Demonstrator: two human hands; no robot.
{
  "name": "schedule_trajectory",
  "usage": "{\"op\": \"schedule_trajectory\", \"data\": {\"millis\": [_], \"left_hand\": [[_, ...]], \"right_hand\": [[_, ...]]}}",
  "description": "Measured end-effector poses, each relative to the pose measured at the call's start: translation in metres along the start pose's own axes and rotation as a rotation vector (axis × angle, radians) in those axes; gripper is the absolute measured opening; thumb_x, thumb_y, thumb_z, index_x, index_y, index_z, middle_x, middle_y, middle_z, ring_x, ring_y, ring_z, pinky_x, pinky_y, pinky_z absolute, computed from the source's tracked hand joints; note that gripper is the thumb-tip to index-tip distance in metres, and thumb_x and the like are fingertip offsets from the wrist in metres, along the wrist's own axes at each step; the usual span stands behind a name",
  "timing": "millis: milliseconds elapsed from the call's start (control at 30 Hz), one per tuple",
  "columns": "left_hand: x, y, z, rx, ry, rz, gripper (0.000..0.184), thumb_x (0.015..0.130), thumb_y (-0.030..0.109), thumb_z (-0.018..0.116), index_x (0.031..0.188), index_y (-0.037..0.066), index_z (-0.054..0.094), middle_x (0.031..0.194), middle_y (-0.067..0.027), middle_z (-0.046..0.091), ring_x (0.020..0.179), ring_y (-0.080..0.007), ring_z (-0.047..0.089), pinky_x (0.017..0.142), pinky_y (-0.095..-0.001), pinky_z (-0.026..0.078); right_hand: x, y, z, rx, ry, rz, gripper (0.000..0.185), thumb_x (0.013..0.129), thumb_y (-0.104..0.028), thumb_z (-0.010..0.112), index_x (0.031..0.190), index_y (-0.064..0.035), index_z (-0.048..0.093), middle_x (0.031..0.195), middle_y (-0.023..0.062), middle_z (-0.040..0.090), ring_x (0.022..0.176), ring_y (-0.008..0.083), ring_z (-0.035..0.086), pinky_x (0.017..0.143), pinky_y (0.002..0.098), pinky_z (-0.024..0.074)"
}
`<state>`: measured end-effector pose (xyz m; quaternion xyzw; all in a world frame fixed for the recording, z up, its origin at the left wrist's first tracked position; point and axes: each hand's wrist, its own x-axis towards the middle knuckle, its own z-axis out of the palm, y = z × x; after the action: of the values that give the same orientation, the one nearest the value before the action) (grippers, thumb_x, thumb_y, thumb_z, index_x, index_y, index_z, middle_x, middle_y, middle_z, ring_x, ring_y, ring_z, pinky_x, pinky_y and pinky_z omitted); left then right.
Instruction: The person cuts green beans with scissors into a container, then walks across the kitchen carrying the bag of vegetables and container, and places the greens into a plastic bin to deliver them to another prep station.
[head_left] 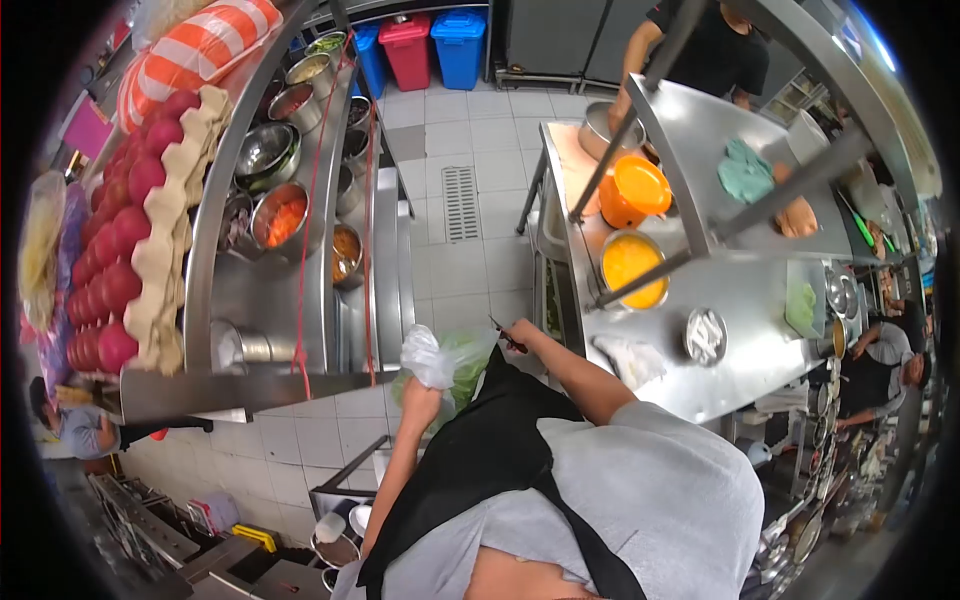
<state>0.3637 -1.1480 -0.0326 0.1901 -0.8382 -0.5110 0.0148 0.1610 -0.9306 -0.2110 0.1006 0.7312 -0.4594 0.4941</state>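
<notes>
My left hand point(420, 398) grips a clear plastic bag point(428, 358) by its bunched, whitish end. Pale green leafy contents point(468, 378) show through the plastic. Closed around the dark handles of a small pair of scissors point(512, 342), my right hand point(526, 335) is just right of the bag. The scissors' tips point up and left, and whether the blades touch the plastic I cannot tell. Both hands are in front of my black apron point(490, 450), over the aisle between two steel counters.
On the left, a steel shelf point(270, 340) bears several metal pots and an egg tray point(185, 230) of reddish eggs. The right counter point(720, 375) holds an orange pot point(635, 190), a yellow-filled pot point(632, 268) and a cloth point(630, 360). A co-worker point(715, 50) stands behind it.
</notes>
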Motion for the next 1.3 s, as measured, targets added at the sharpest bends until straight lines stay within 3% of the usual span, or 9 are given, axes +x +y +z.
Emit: {"op": "schedule_trajectory", "data": {"millis": [200,367,433,667,733,867,967,1067,1300], "left_hand": [[0.123,0.002,-0.015,0.145,0.169,0.216,0.026,0.079,0.008,0.056,0.101,0.001,0.067,0.1,-0.0223,0.068,0.097,-0.0435,0.063,0.083,-0.0469,0.049],[0.26,0.056,-0.021,-0.126,0.253,0.092,0.026,0.096,0.024,0.063,0.098,-0.002,0.066,0.092,-0.0174,0.068,0.087,-0.0342,0.064,0.08,-0.0415,0.048],[0.306,0.073,-0.02,-0.088,0.266,0.13,0.025,0.096,0.023,0.063,0.098,-0.001,0.066,0.091,-0.0167,0.068,0.086,-0.0332,0.063,0.079,-0.0413,0.048],[0.486,0.107,-0.022,-0.106,0.081,0.062,0.027,0.098,0.024,0.06,0.104,-0.002,0.062,0.096,-0.0149,0.063,0.09,-0.0274,0.057,0.083,-0.0409,0.045],[0.549,0.118,-0.016,-0.092,0.089,0.112,0.027,0.098,0.025,0.059,0.1,-0.002,0.063,0.092,-0.0173,0.065,0.087,-0.0313,0.059,0.08,-0.0431,0.045],[0.687,0.124,-0.007,-0.133,0.016,0.137,0.031,0.1,0.025,0.058,0.102,-0.005,0.063,0.094,-0.0149,0.067,0.088,-0.0236,0.059,0.082,-0.0384,0.046],[0.807,0.165,-0.013,-0.246,0.001,0.056,0.031,0.098,0.027,0.059,0.101,-0.004,0.064,0.093,-0.0116,0.067,0.088,-0.0177,0.057,0.08,-0.0357,0.046],[0.924,0.186,0.005,-0.082,-0.015,0.162,0.03,0.096,0.024,0.058,0.107,-0.003,0.064,0.103,-0.0201,0.069,0.099,-0.033,0.064,0.087,-0.0406,0.046],[1.148,0.186,0.081,0.341,-0.324,0.325,0.033,0.091,0.023,0.05,0.107,-0.001,0.065,0.108,-0.0274,0.066,0.105,-0.0446,0.06,0.086,-0.0474,0.047]], "right_hand": [[0.202,-0.069,-0.027,-0.71,-0.141,0.049,0.044,0.095,-0.037,0.058,0.077,0.0019,0.068,0.066,0.0178,0.066,0.052,0.0271,0.064,0.045,0.0428,0.0495],[0.265,-0.215,-0.077,-0.214,0.22,0.053,0.048,0.092,-0.04,0.055,0.082,0.0054,0.067,0.068,0.0201,0.068,0.058,0.0311,0.067,0.057,0.0427,0.0565],[0.313,-0.255,-0.121,-0.595,0.161,-0.216,0.054,0.092,-0.044,0.058,0.08,0.0084,0.06,0.063,0.0167,0.062,0.046,0.0283,0.062,0.042,0.0443,0.0489],[0.353,-0.419,-0.231,-0.017,0.542,-0.102,0.039,0.087,-0.026,0.07,0.084,0.0112,0.058,0.065,0.0193,0.064,0.046,0.0271,0.066,0.04,0.0359,0.0534],[0.382,-0.436,-0.276,-0.109,0.485,-0.049,0.052,0.085,-0.027,0.068,0.11,0.0125,0.047,0.082,0.0215,0.07,0.054,0.0297,0.07,0.051,0.0351,0.0579],[0.435,-0.431,-0.358,-0.234,0.607,0.051,0.047,0.088,-0.04,0.065,0.104,0.0018,0.051,0.061,0.0116,0.067,0.053,0.0242,0.07,0.066,0.0356,0.0567],[0.437,-0.414,-0.4,0.031,0.76,0.152,0.045,0.087,-0.038,0.068,0.106,0.0003,0.054,0.079,0.015,0.071,0.054,0.0254,0.07,0.086,0.0416,0.049],[0.455,-0.394,-0.453,0.438,0.769,0.166,0.013,0.095,-0.015,0.057,0.101,-0.0031,0.058,0.099,0.016,0.064,0.074,0.0285,0.067,0.046,0.0418,0.0596],[0.434,-0.425,-0.514,1.005,1.059,0.158,0.014,0.094,-0.005,0.051,0.107,-0.0071,0.05,0.105,0.0134,0.058,0.086,0.029,0.065,0.045,0.0435,0.0596]]}}
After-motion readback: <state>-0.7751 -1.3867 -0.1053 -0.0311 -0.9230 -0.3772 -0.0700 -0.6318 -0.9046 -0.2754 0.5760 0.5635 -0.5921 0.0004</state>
